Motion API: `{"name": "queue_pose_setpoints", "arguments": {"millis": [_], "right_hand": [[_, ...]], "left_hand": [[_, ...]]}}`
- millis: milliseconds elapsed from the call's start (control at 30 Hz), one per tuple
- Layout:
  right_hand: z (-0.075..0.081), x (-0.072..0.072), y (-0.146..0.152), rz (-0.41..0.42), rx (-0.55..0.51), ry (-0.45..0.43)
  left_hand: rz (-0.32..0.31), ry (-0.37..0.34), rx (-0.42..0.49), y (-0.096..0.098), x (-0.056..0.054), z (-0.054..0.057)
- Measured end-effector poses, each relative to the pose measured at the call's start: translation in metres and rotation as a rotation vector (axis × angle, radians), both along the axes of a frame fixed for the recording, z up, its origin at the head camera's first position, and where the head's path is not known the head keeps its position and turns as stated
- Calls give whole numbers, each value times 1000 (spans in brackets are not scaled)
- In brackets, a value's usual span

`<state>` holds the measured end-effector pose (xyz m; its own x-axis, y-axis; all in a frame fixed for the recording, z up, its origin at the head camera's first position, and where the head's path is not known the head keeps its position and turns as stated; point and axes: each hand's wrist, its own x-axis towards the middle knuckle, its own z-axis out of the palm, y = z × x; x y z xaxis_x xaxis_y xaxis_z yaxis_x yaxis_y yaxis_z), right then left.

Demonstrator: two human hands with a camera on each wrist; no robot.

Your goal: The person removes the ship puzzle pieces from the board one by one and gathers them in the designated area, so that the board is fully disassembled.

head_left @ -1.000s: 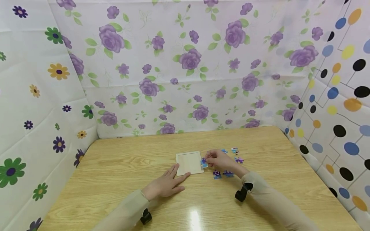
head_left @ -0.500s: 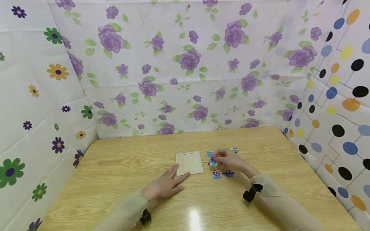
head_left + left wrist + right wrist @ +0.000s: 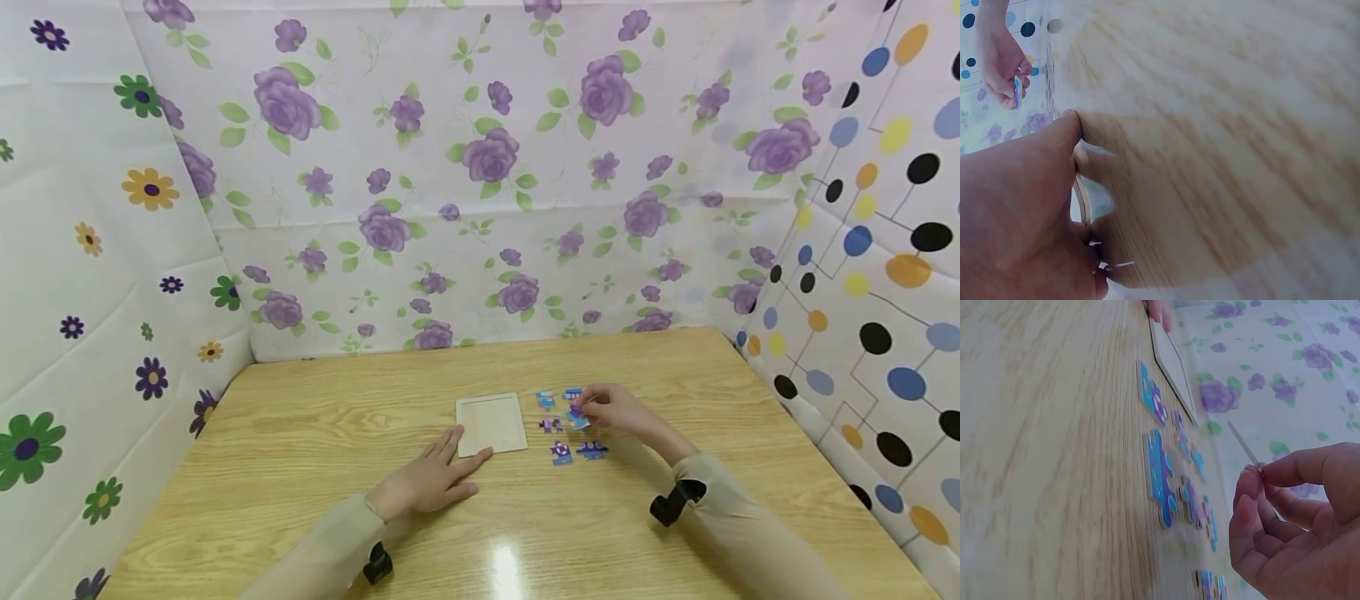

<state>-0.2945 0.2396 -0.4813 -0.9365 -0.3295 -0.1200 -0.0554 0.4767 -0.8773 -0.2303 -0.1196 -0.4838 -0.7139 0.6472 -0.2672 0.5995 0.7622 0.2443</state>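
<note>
Between thumb and fingertips, my right hand (image 3: pixel 621 413) pinches a jigsaw piece (image 3: pixel 577 416), blue and purple, held over the other pieces. The right wrist view shows this piece (image 3: pixel 1244 444) edge-on, clear of the table. Loose pieces lie below and beside it: a light-blue one (image 3: pixel 546 401), a pink-and-purple one (image 3: pixel 551 425), and a blue-and-purple one (image 3: pixel 592 451) among several. My left hand (image 3: pixel 427 479) lies flat with fingers spread, its fingertips on the near-left edge of a square wooden puzzle tray (image 3: pixel 491 423). Nothing lies inside the tray.
The wooden table (image 3: pixel 337 417) reaches back to a flowered cloth (image 3: pixel 450 208). Another cloth with coloured dots (image 3: pixel 873 338) hangs along the right side, and one with daisies (image 3: pixel 142 292) along the left. Each wrist wears a black camera (image 3: pixel 667 508).
My right hand has moved from the tray's right edge rightward over the loose pieces, carrying the jigsaw piece. The left hand has stayed on the tray.
</note>
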Motion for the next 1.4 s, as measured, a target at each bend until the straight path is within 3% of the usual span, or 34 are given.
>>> {"name": "queue_pose_setpoints", "arguments": {"millis": [433,700,1167,1400], "right_hand": [[5,9,23,34,-19,-17],[-2,10,35,59,-8,12],[-11,25,57,-30,57,-21],[-13,30,62,-57,93,-59]], "left_hand": [[10,-6,-1,0,0,0],[2,7,2,1,0,-1],[14,24,26,-2,-2,-7],[22,24,40,-5,-7,-20]]}}
